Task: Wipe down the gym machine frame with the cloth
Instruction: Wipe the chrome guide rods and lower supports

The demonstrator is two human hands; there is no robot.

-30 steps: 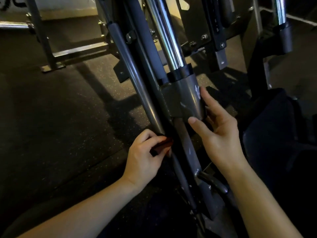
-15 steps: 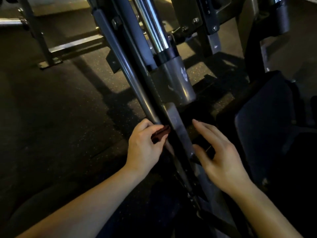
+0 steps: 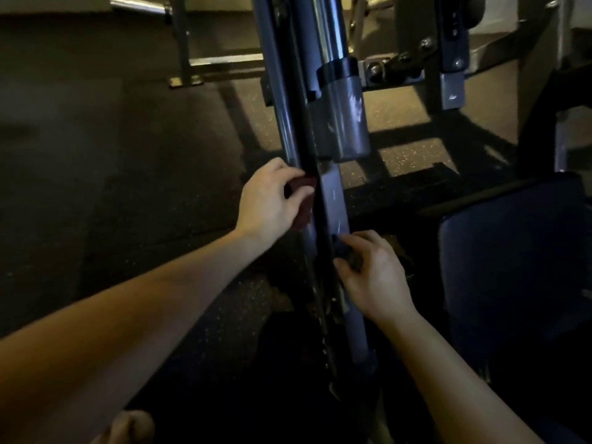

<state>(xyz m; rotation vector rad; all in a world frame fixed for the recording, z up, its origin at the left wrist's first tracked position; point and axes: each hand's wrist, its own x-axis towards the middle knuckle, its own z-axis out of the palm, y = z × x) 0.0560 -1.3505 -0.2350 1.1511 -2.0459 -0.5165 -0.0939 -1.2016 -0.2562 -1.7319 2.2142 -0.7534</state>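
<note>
dim and soft with motion blur, light from the far right casting hard shadows across the floor (image 3: 400, 123).

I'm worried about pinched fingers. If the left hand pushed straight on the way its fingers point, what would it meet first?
The machine frame: the left hand points right at it, and the dark red cloth it pinches seems already pressed there, though dim light hides the contact.
</note>
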